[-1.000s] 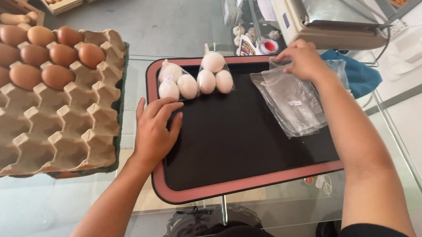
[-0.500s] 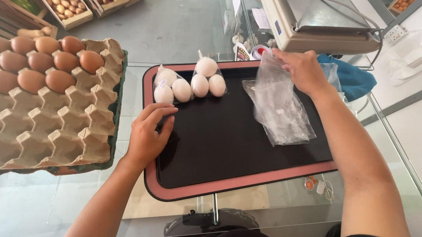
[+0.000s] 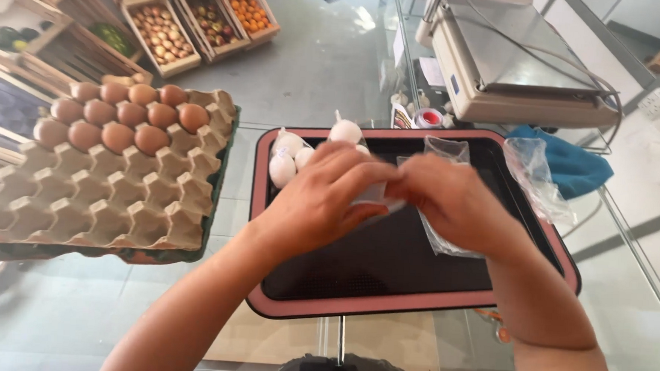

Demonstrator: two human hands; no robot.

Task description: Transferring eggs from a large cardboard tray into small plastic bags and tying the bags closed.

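Both hands, left point(image 3: 322, 200) and right point(image 3: 453, 203), pinch a clear plastic bag point(image 3: 440, 240) in their grip above the black tray point(image 3: 386, 267), its long axis running away from the person, beside white eggs point(image 3: 290, 161).

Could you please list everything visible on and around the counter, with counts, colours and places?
Tray: one, black with a pink rim, centre of the glass counter.
White eggs: at least four visible, at the tray's far left, partly hidden by the left hand.
Clear plastic bag: one, over the tray, held between both hands.
Spare plastic bags: a few, clear, at the tray's right edge.
Egg carton: one, grey pulp, left of the tray.
Brown eggs: about eleven, in the carton's far rows.
Scale: one, beige, behind the tray.
Blue cloth: one, right of the tray.
Produce crates: several, wooden, on the floor, top left.
Left hand: gripping the bag.
Right hand: gripping the bag.
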